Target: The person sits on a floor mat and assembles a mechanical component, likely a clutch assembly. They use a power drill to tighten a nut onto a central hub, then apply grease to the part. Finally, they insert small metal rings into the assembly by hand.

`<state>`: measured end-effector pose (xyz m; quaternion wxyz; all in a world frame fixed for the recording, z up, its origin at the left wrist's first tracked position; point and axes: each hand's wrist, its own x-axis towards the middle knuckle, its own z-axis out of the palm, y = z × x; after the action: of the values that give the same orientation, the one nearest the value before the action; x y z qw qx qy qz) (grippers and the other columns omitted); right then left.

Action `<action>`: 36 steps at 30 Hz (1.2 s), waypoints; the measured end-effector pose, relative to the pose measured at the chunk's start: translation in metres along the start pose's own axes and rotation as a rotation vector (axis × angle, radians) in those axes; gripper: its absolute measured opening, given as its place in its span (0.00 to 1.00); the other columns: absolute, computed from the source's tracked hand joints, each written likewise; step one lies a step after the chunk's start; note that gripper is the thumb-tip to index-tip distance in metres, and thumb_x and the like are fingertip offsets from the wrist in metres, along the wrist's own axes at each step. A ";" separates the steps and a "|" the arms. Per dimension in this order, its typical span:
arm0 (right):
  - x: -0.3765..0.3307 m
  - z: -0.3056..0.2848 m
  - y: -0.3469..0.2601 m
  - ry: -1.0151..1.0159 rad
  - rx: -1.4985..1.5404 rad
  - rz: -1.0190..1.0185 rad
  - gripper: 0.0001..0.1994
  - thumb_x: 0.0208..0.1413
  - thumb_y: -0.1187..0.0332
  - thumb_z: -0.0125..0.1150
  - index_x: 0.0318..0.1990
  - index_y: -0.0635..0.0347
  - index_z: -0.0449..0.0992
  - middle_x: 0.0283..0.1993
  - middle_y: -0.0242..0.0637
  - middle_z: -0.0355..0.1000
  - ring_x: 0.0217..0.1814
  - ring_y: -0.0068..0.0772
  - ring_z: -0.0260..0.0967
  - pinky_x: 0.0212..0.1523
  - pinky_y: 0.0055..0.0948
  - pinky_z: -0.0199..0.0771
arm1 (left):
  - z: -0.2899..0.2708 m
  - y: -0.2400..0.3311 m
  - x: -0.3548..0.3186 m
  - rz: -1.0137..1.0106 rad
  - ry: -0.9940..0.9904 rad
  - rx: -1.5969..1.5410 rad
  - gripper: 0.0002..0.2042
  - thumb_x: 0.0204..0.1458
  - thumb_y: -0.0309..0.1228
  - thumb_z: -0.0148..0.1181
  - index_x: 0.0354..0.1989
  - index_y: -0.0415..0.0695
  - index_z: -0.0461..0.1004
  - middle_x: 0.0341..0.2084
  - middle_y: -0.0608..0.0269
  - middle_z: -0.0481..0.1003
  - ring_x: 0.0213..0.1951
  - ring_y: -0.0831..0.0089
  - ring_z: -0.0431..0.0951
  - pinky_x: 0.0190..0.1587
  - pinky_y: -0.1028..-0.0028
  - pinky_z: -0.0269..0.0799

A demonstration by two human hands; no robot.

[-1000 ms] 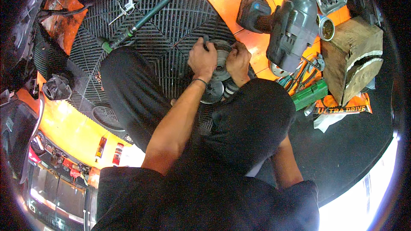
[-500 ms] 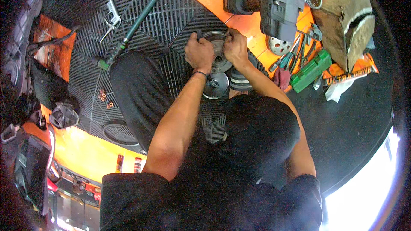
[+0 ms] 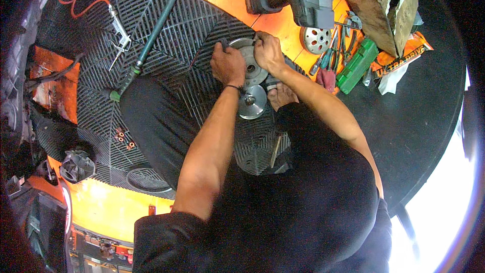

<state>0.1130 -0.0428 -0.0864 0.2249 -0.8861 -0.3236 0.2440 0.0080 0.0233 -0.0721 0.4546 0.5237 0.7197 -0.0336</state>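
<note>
Both my hands grip a round grey metal disc (image 3: 255, 73) with a hole through its hub. My left hand (image 3: 228, 64) is closed on its left edge, fingers curled under and thumb up. On the upper right rim, my right hand (image 3: 269, 53) is closed too, its fingertips partly hidden. The grip covers much of the disc's sides. Just below it, a shinier metal disc (image 3: 254, 107) with a central opening rests on the black ribbed mat (image 3: 202, 35). My bare foot (image 3: 284, 96) is beside the two discs.
A cordless impact wrench (image 3: 316, 2) lies at the upper right, near a perforated metal bell (image 3: 316, 41), hand tools (image 3: 331, 58), a green case (image 3: 356, 65) and a cardboard box (image 3: 376, 7). Leftward are a long dark green bar (image 3: 161, 25), an air blow gun (image 3: 120, 33) and small copper-coloured rings (image 3: 121, 137).
The view has shifted, so the surroundings appear further left. Both hands keep hold of the grey disc. More of the lower disc and my foot now shows.
</note>
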 end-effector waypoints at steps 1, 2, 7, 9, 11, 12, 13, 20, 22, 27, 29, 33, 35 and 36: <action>0.003 0.000 0.000 0.010 -0.001 -0.009 0.13 0.56 0.70 0.48 0.37 0.71 0.77 0.38 0.67 0.74 0.45 0.69 0.72 0.49 0.55 0.72 | 0.000 0.000 -0.002 -0.013 -0.011 0.006 0.24 0.54 0.38 0.50 0.59 0.43 0.73 0.54 0.45 0.74 0.56 0.45 0.72 0.61 0.52 0.64; 0.004 -0.003 0.002 -0.037 0.000 0.028 0.12 0.56 0.70 0.48 0.37 0.71 0.77 0.38 0.66 0.73 0.45 0.69 0.72 0.49 0.55 0.72 | 0.000 0.000 -0.005 -0.027 -0.022 0.012 0.24 0.54 0.38 0.50 0.59 0.44 0.73 0.54 0.46 0.74 0.56 0.45 0.72 0.61 0.52 0.64; 0.012 -0.014 -0.015 -0.112 -0.038 0.001 0.11 0.56 0.71 0.49 0.35 0.69 0.76 0.40 0.64 0.74 0.45 0.66 0.72 0.47 0.52 0.72 | 0.016 -0.011 0.006 -0.026 0.058 -0.087 0.23 0.54 0.36 0.51 0.59 0.45 0.73 0.55 0.47 0.74 0.56 0.45 0.73 0.61 0.50 0.63; 0.020 -0.017 -0.017 -0.112 -0.047 -0.053 0.11 0.55 0.72 0.48 0.35 0.69 0.76 0.39 0.63 0.74 0.44 0.66 0.72 0.47 0.51 0.72 | 0.016 -0.008 0.003 -0.045 0.059 -0.099 0.23 0.54 0.36 0.51 0.59 0.45 0.73 0.55 0.48 0.74 0.56 0.45 0.73 0.61 0.50 0.63; 0.021 -0.019 -0.015 -0.118 -0.032 -0.053 0.11 0.55 0.72 0.47 0.35 0.69 0.76 0.39 0.63 0.74 0.44 0.66 0.72 0.47 0.51 0.72 | 0.009 0.001 0.001 -0.043 0.012 -0.089 0.23 0.54 0.35 0.50 0.59 0.44 0.73 0.55 0.46 0.74 0.55 0.44 0.73 0.61 0.51 0.64; 0.022 -0.018 -0.015 -0.136 -0.031 -0.042 0.11 0.55 0.72 0.47 0.35 0.69 0.76 0.39 0.63 0.74 0.45 0.66 0.73 0.47 0.51 0.72 | 0.005 0.008 0.001 -0.045 -0.001 -0.090 0.23 0.54 0.35 0.50 0.59 0.43 0.73 0.55 0.45 0.74 0.55 0.44 0.74 0.61 0.51 0.64; 0.021 -0.018 -0.016 -0.153 -0.029 -0.029 0.11 0.55 0.73 0.47 0.36 0.69 0.76 0.39 0.63 0.74 0.45 0.65 0.73 0.48 0.51 0.72 | 0.007 0.006 0.004 -0.028 0.034 -0.105 0.23 0.53 0.34 0.50 0.58 0.42 0.73 0.54 0.44 0.74 0.54 0.44 0.74 0.61 0.52 0.65; 0.029 -0.013 0.001 -0.145 0.027 -0.166 0.12 0.50 0.76 0.45 0.38 0.72 0.74 0.37 0.62 0.74 0.42 0.64 0.73 0.47 0.45 0.73 | 0.013 0.007 0.006 0.054 0.115 -0.123 0.25 0.52 0.33 0.47 0.58 0.36 0.72 0.54 0.39 0.74 0.54 0.41 0.74 0.61 0.55 0.66; 0.028 -0.016 -0.005 -0.143 0.040 -0.141 0.12 0.49 0.76 0.45 0.38 0.72 0.74 0.37 0.61 0.73 0.42 0.64 0.73 0.47 0.45 0.73 | 0.005 0.010 0.001 0.073 0.128 -0.113 0.25 0.52 0.33 0.46 0.58 0.36 0.72 0.54 0.39 0.73 0.54 0.41 0.74 0.60 0.54 0.66; 0.024 -0.015 -0.005 -0.164 0.049 -0.124 0.13 0.49 0.77 0.45 0.40 0.73 0.74 0.39 0.61 0.74 0.42 0.65 0.72 0.47 0.45 0.73 | 0.005 0.007 -0.004 0.016 0.102 -0.077 0.25 0.52 0.34 0.46 0.59 0.39 0.72 0.53 0.40 0.74 0.54 0.42 0.74 0.59 0.54 0.67; 0.022 -0.015 -0.003 -0.158 0.039 -0.159 0.14 0.49 0.78 0.45 0.41 0.72 0.74 0.40 0.61 0.74 0.43 0.65 0.72 0.47 0.46 0.73 | 0.004 0.009 -0.005 -0.004 0.091 -0.066 0.25 0.53 0.34 0.46 0.59 0.39 0.72 0.53 0.40 0.74 0.53 0.42 0.74 0.59 0.54 0.67; 0.022 -0.014 -0.002 -0.183 -0.010 -0.180 0.13 0.51 0.78 0.46 0.42 0.72 0.74 0.40 0.61 0.74 0.43 0.66 0.71 0.46 0.48 0.72 | 0.006 0.006 -0.008 0.019 0.115 -0.022 0.25 0.54 0.35 0.46 0.59 0.39 0.72 0.52 0.39 0.75 0.52 0.41 0.75 0.58 0.54 0.67; 0.023 -0.014 0.001 -0.235 -0.030 -0.157 0.13 0.52 0.78 0.46 0.42 0.71 0.75 0.40 0.61 0.74 0.43 0.66 0.71 0.46 0.49 0.72 | 0.009 0.001 -0.007 0.092 0.161 -0.011 0.24 0.54 0.35 0.46 0.59 0.40 0.72 0.51 0.39 0.75 0.51 0.41 0.75 0.58 0.54 0.68; 0.022 -0.012 0.004 -0.190 -0.019 -0.190 0.13 0.52 0.77 0.47 0.42 0.71 0.75 0.41 0.60 0.74 0.43 0.66 0.71 0.46 0.49 0.72 | 0.009 0.001 -0.007 0.103 0.153 0.000 0.24 0.55 0.35 0.46 0.59 0.40 0.72 0.51 0.39 0.75 0.51 0.41 0.75 0.57 0.54 0.68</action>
<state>0.1365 -0.0338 -0.0855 0.2069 -0.8264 -0.4284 0.3013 0.0143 0.0142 -0.0720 0.3996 0.5610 0.7244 0.0301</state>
